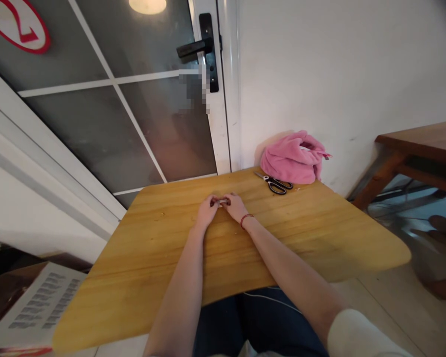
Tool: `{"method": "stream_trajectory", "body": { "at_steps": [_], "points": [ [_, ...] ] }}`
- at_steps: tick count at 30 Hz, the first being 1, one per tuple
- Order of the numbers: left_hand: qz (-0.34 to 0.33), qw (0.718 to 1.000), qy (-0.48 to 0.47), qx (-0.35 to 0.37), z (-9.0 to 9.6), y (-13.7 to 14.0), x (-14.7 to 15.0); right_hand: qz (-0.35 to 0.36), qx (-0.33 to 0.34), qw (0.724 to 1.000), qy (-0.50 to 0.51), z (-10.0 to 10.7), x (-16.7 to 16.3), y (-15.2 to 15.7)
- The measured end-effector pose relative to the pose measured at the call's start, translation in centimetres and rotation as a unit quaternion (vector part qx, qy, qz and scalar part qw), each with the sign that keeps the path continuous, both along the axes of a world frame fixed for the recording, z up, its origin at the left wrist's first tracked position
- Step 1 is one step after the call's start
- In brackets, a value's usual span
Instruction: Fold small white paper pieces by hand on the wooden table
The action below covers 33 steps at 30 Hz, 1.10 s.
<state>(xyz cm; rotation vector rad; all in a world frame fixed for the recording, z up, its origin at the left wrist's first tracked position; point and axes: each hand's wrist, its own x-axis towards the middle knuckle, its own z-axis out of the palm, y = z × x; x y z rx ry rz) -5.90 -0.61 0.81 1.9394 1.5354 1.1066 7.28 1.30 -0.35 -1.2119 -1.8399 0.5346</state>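
Near the far side of the wooden table, my two hands meet over one small, pale, narrow piece, too small to name. My left hand pinches its left end with closed fingers. At the other end, the fingers of my right hand are closed on it too. A thin red band circles my right wrist. Black-handled scissors lie to the right of my hands, apart from them, blades pointing left.
A pink plush bag sits behind the scissors against the wall. Beyond the table's left part stands a glass-paned door with a black handle. A printed cardboard box is at lower left, another wooden table at right.
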Motion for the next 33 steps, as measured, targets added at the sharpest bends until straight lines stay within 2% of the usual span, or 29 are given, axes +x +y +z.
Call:
{"method": "stream_trajectory", "body": {
  "at_steps": [3, 7, 12, 16, 21, 26, 33],
  "points": [
    [-0.002, 0.999, 0.031, 0.015, -0.28, 0.15, -0.03, 0.006, -0.004, 1.000, -0.007, 0.07, 0.08, -0.01],
    [0.034, 0.996, 0.071, 0.045, -0.41, 0.48, -0.36, 0.008, -0.006, 1.000, -0.024, -0.02, 0.09, 0.11],
    [0.044, 0.994, 0.095, 0.043, -0.21, 0.35, -0.33, -0.015, -0.012, 0.999, -0.050, -0.10, 0.17, 0.06],
    [0.054, 0.991, 0.109, 0.053, -0.33, 0.31, -0.16, 0.009, -0.021, 0.997, -0.070, 0.17, 0.38, -0.18],
    [0.054, 0.989, 0.134, 0.043, -0.51, 0.35, -0.16, 0.008, -0.059, 0.993, -0.103, 0.28, 0.34, -0.35],
    [0.039, 0.990, 0.134, 0.012, -0.52, 0.26, -0.04, 0.012, -0.043, 0.990, -0.132, 0.06, 0.33, -0.37],
    [0.064, 0.991, 0.117, 0.010, -0.60, 0.32, -0.31, 0.001, -0.049, 0.988, -0.146, 0.33, 0.41, -0.45]
  ]
}}
